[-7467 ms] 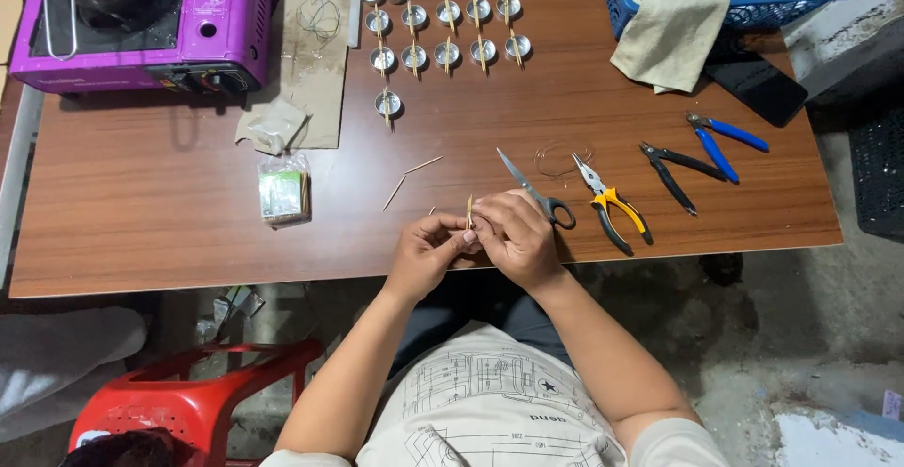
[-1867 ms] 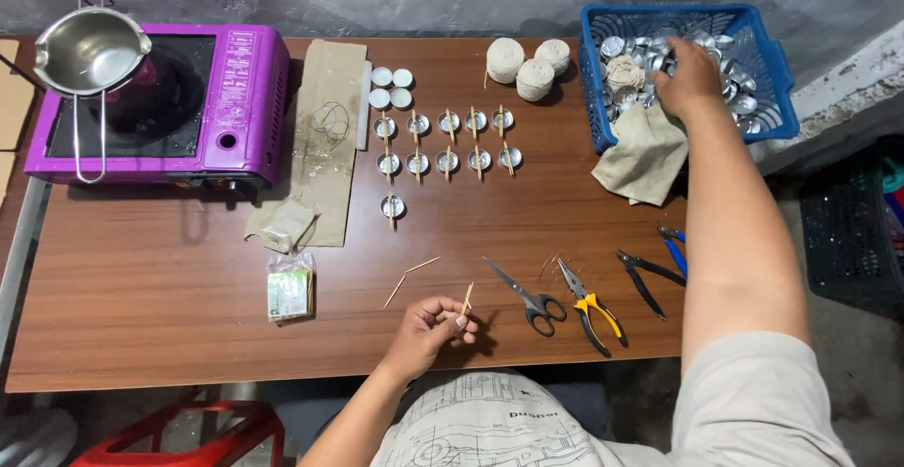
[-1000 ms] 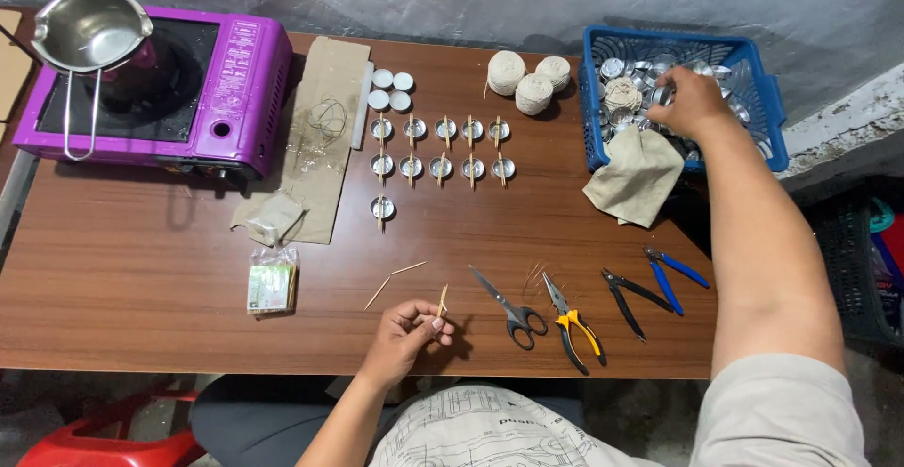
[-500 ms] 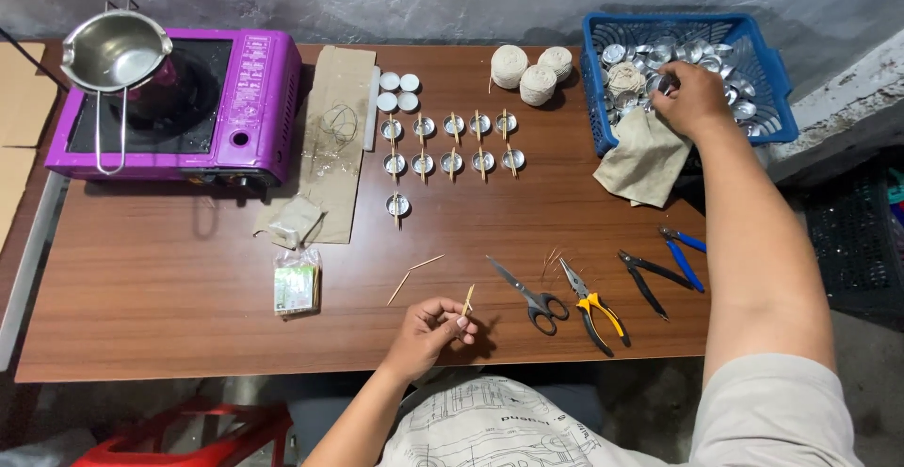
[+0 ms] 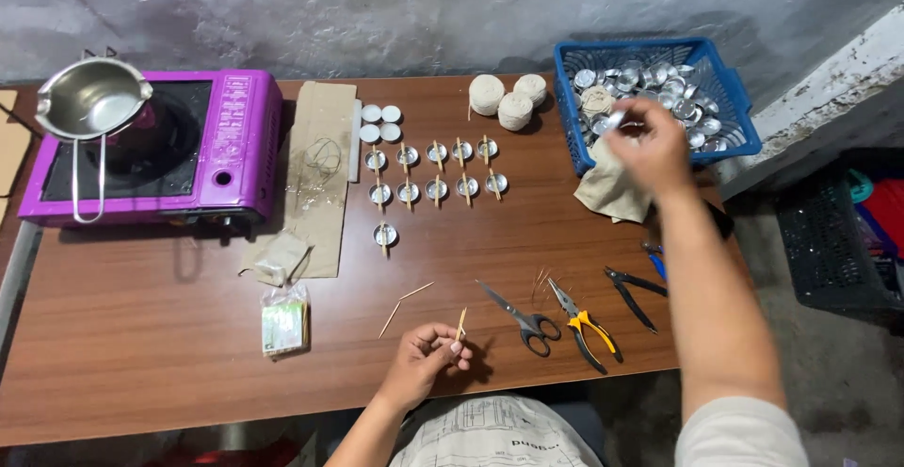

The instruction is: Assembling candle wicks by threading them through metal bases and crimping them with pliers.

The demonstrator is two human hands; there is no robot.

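My left hand (image 5: 426, 362) rests near the table's front edge, pinching a short wooden stick (image 5: 460, 325) upright between its fingers. My right hand (image 5: 648, 143) is raised just in front of the blue basket (image 5: 733, 119) at the back right, holding a small round metal cup (image 5: 614, 120). The basket is full of several such metal cups. Rows of metal cups with sticks laid across them (image 5: 436, 170) lie in the middle of the brown table (image 5: 141, 335).
A purple portable stove (image 5: 235, 147) with a steel pot (image 5: 89, 100) stands at the back left. Brown paper (image 5: 320, 175), three balls of string (image 5: 508, 100), a cloth (image 5: 612, 194), scissors (image 5: 516, 310), yellow pliers (image 5: 586, 324), black pliers (image 5: 631, 293), loose sticks (image 5: 403, 302) and a small packet (image 5: 283, 322) lie about.
My right hand has lifted out of the blue basket toward me, now holding a metal cup. My left hand stays in place with the stick.
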